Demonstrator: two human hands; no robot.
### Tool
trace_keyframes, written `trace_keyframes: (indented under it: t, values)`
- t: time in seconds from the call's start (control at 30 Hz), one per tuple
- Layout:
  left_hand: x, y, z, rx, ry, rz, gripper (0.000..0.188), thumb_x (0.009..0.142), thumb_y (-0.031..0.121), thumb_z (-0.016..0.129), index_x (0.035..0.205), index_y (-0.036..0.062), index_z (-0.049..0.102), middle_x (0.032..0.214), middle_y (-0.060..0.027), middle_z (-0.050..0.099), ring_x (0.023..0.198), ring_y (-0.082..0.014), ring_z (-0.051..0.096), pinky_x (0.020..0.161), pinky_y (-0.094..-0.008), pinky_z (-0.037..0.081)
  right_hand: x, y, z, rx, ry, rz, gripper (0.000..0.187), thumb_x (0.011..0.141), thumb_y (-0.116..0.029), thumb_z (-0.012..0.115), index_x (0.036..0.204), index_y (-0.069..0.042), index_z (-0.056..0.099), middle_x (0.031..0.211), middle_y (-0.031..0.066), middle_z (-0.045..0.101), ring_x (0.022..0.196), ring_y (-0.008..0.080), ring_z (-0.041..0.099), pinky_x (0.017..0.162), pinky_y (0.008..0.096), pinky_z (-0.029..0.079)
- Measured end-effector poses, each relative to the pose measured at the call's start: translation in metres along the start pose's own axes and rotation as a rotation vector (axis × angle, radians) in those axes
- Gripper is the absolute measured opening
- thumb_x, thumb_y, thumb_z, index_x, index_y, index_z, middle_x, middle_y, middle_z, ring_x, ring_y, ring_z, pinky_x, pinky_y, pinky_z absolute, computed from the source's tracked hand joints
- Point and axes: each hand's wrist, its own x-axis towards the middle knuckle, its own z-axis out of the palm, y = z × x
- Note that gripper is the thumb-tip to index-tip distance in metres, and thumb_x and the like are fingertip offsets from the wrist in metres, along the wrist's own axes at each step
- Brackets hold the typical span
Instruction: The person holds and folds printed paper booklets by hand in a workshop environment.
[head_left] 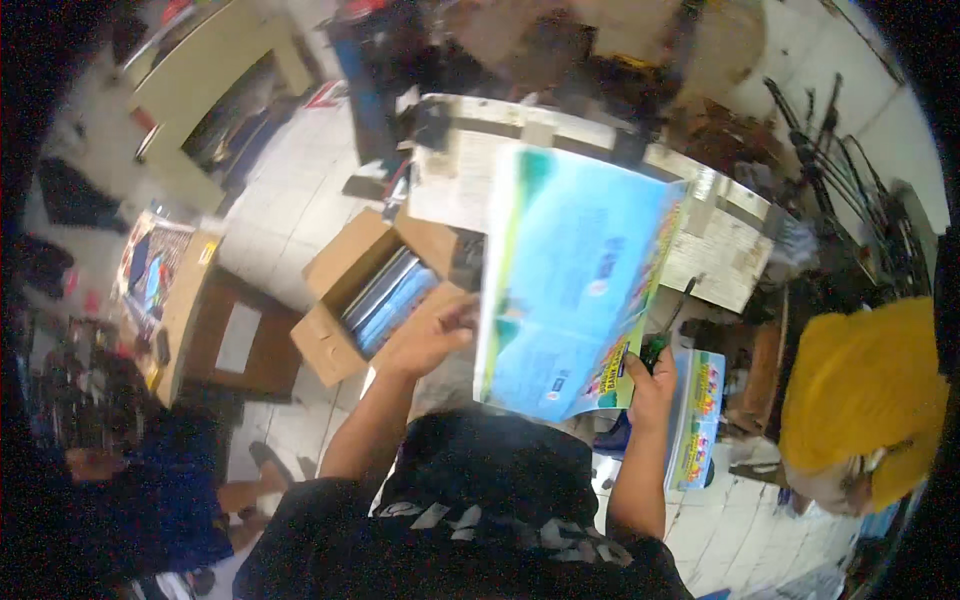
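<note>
- Right now the right hand (652, 392) grips the large printed sheet (580, 280) by its lower right corner, thumb on top; a thin tool with a green handle (656, 350) sits in the same grasp, its shaft pointing away.
- Meanwhile the left hand (425, 343) is loose, fingers half curled, just beside the sheet's left edge; nothing shows in it, and blur hides whether a fingertip touches the paper.
- The sheet spreads from the right hand forward and to its left, filling most of the space between both hands.
- To handle it well, the left fingers could pinch the near left edge, so the paper hangs evenly and does not crease from one corner.
- It also seems wise to angle the tool's tip off the paper, since one hand bears both.
- Left of the left hand, an open cardboard box (330, 345) holds blue bundles (400, 300); its raised flaps could snag a low corner.
- Just right of the right hand lies a stack of printed sheets (700, 410); farther right, a yellow cloth (865, 390).
- Ahead of both hands, a pale worn board (455, 170) is partly hidden by the sheet.
- Well left and behind the left hand, another person (180, 490) limits room on that side.
</note>
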Motion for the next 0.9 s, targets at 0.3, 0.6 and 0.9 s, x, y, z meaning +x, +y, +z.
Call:
trace_keyframes:
  t: [0.3,0.6,0.9]
  values:
    - [0.081,0.06,0.076,-0.363,-0.115,-0.064,0.049,0.091,0.015,0.061,0.133,-0.0036,0.045,0.108,-0.0108,0.062,0.097,-0.0158,0.057,0.085,-0.0279,0.046,-0.015,0.023,-0.048,0.229,0.499,-0.053,0.028,0.084,0.0,0.065,0.108,-0.003,0.053,0.096,0.0041,0.06,0.083,0.0139,0.06,0.074,0.0283,0.05]
    - [0.103,0.054,0.091,-0.368,-0.054,-0.039,0.042,0.09,0.01,0.063,0.127,-0.0035,0.052,0.108,-0.0079,0.064,0.097,-0.0133,0.057,0.087,-0.0282,0.046,-0.006,0.031,-0.044,0.246,0.554,-0.07,0.03,0.084,-0.001,0.064,0.111,-0.004,0.052,0.102,0.005,0.058,0.09,0.0149,0.058,0.081,0.0295,0.047]
    - [0.145,0.111,0.043,-0.031,0.004,0.028,0.033,0.091,0.016,0.061,0.118,-0.0023,0.06,0.101,-0.009,0.066,0.093,-0.0103,0.057,0.082,-0.0256,0.046,0.017,0.009,-0.018,0.398,0.298,-0.022,0.04,0.086,0.002,0.061,0.124,-0.003,0.05,0.113,0.0067,0.059,0.098,0.0164,0.058,0.086,0.0311,0.047]
